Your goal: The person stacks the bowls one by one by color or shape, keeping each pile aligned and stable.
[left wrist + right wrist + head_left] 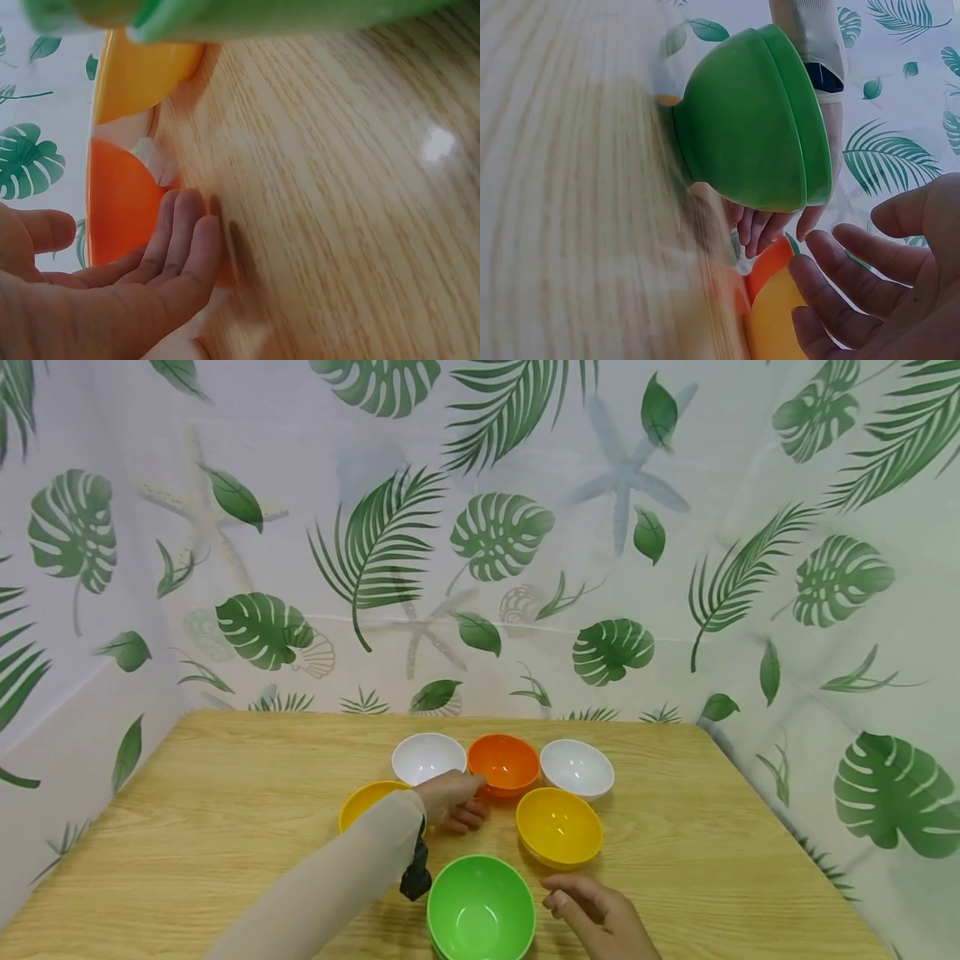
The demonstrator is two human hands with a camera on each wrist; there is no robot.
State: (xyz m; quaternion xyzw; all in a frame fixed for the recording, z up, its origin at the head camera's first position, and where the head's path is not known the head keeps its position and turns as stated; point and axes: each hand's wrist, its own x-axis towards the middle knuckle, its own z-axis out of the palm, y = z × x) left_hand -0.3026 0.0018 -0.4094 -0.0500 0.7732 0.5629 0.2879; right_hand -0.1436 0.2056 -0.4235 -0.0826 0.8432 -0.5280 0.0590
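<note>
My left hand reaches to the near left side of an orange bowl. In the left wrist view, its thumb is apart from the loosely bent fingers, which overlap the bowl's outer side. Two nested green bowls stand at the front, under the left forearm's right side; their double rim shows in the right wrist view. Just right of them, my right hand hovers with relaxed, spread fingers and nothing in it. A yellow bowl lies beyond its fingertips.
White bowls stand left and right of the orange one. Another yellow bowl is partly hidden behind the left sleeve. A leaf-patterned cloth hangs behind the wooden table.
</note>
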